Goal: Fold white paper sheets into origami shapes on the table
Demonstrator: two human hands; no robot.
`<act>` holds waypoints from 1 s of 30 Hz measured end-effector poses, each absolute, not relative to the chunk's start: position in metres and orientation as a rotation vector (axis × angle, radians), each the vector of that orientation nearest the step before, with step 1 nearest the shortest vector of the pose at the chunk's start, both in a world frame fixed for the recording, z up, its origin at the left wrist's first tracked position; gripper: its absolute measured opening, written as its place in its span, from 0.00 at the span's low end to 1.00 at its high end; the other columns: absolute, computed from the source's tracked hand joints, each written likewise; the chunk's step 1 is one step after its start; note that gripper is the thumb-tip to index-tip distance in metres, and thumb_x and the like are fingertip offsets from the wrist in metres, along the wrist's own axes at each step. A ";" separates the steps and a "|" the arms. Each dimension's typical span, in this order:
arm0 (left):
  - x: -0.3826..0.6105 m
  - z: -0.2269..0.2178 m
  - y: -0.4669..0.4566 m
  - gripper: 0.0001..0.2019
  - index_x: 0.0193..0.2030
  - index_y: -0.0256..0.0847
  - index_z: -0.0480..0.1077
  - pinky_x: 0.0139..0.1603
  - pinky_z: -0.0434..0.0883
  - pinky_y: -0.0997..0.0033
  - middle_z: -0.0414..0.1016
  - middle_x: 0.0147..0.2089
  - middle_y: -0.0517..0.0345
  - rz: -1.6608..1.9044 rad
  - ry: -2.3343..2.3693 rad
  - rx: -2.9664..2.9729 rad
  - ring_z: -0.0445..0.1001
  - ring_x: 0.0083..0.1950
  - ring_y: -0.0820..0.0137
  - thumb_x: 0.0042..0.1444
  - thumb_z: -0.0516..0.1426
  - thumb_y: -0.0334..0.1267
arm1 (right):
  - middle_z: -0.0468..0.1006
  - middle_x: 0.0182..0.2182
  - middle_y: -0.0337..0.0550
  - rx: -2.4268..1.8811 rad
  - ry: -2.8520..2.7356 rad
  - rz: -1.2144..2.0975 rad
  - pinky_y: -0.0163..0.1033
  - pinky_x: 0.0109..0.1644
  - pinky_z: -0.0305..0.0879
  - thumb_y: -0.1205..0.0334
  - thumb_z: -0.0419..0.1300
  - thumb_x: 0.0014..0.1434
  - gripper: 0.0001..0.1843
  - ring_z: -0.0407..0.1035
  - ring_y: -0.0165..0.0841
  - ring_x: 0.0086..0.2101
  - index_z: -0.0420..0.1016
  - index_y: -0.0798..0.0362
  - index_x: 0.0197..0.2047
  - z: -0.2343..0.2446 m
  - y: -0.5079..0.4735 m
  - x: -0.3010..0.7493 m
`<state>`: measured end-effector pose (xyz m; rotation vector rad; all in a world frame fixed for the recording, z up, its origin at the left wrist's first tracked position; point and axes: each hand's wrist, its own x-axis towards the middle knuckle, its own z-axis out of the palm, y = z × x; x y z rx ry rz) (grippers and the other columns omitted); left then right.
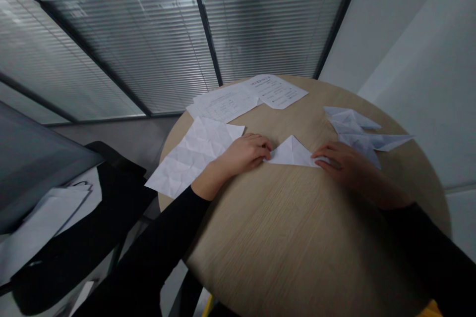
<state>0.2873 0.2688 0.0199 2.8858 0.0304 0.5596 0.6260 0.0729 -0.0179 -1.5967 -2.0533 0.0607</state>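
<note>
A white sheet of paper folded into a triangle (292, 152) lies on the round wooden table (260, 228), its peak pointing away from me and a crease running down its middle. My left hand (247, 152) has its fingers closed on the left corner. At the right corner, the fingers of my right hand (340, 162) pinch the paper's edge. Beside my left forearm rests a creased white sheet (197, 153), opened flat and covered in fold lines. Just beyond my right hand sit folded paper shapes (357, 129) with pointed ends, partly overlapping.
Printed sheets (238, 99) lie at the table's far edge. To the left stands a black chair (107, 208) with white papers (55, 208) on it. Glass panels with blinds (260, 20) rise behind the table, and a white wall (420, 59) is at the right.
</note>
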 end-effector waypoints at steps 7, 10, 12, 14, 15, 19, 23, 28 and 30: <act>0.285 0.013 0.269 0.13 0.50 0.45 0.87 0.60 0.76 0.58 0.89 0.59 0.53 0.572 0.298 2.939 0.87 0.58 0.61 0.72 0.61 0.27 | 0.89 0.51 0.52 -1.685 -2.009 -0.056 0.64 0.57 0.82 0.52 0.65 0.77 0.10 0.84 0.54 0.51 0.85 0.44 0.54 -0.016 0.074 0.624; 0.285 0.012 0.270 0.14 0.53 0.46 0.87 0.61 0.76 0.57 0.90 0.62 0.53 0.579 0.412 2.951 0.87 0.59 0.60 0.72 0.61 0.27 | 0.89 0.49 0.53 -1.709 -2.016 -0.119 0.65 0.54 0.82 0.51 0.67 0.76 0.08 0.84 0.55 0.48 0.85 0.43 0.52 -0.015 0.074 0.621; 0.285 0.012 0.271 0.15 0.54 0.47 0.88 0.60 0.76 0.58 0.90 0.63 0.53 0.582 0.456 2.955 0.88 0.60 0.60 0.71 0.60 0.27 | 0.88 0.48 0.53 -1.729 -2.026 -0.166 0.66 0.52 0.82 0.51 0.66 0.76 0.08 0.83 0.56 0.46 0.83 0.44 0.51 -0.013 0.073 0.619; 0.286 0.013 0.270 0.16 0.54 0.47 0.88 0.59 0.76 0.59 0.92 0.60 0.53 0.583 0.479 2.955 0.89 0.58 0.61 0.71 0.60 0.27 | 0.88 0.47 0.53 -1.739 -2.025 -0.198 0.65 0.52 0.81 0.50 0.66 0.77 0.08 0.83 0.56 0.46 0.82 0.44 0.50 -0.013 0.074 0.618; 0.286 0.013 0.269 0.16 0.54 0.46 0.88 0.57 0.76 0.60 0.92 0.57 0.53 0.583 0.482 2.957 0.89 0.56 0.62 0.71 0.59 0.28 | 0.88 0.47 0.53 -1.741 -2.021 -0.204 0.65 0.52 0.81 0.50 0.66 0.77 0.08 0.83 0.56 0.46 0.82 0.43 0.50 -0.013 0.074 0.617; 0.287 0.019 0.265 0.14 0.52 0.43 0.87 0.52 0.76 0.61 0.92 0.50 0.52 0.597 0.446 2.957 0.88 0.51 0.62 0.73 0.58 0.31 | 0.87 0.46 0.53 -1.759 -2.005 -0.184 0.64 0.51 0.81 0.51 0.66 0.77 0.07 0.83 0.56 0.46 0.81 0.44 0.49 -0.015 0.074 0.616; 0.288 0.022 0.262 0.13 0.48 0.41 0.85 0.51 0.75 0.60 0.90 0.46 0.51 0.618 0.399 2.949 0.87 0.49 0.61 0.76 0.57 0.37 | 0.87 0.46 0.53 -1.778 -1.977 -0.165 0.62 0.51 0.80 0.50 0.67 0.77 0.08 0.84 0.56 0.45 0.81 0.45 0.49 -0.020 0.074 0.618; 0.290 0.017 0.264 0.14 0.46 0.40 0.84 0.51 0.76 0.60 0.87 0.47 0.48 0.604 0.309 3.013 0.85 0.50 0.60 0.79 0.58 0.41 | 0.87 0.43 0.52 -1.752 -1.950 -0.179 0.58 0.48 0.79 0.49 0.67 0.75 0.10 0.83 0.53 0.43 0.80 0.46 0.49 -0.022 0.076 0.618; 0.290 0.015 0.265 0.14 0.47 0.40 0.83 0.52 0.76 0.60 0.87 0.48 0.48 0.587 0.278 3.027 0.84 0.51 0.60 0.80 0.57 0.40 | 0.87 0.42 0.52 -1.751 -1.946 -0.175 0.56 0.47 0.78 0.50 0.67 0.75 0.10 0.83 0.52 0.42 0.80 0.47 0.48 -0.021 0.076 0.616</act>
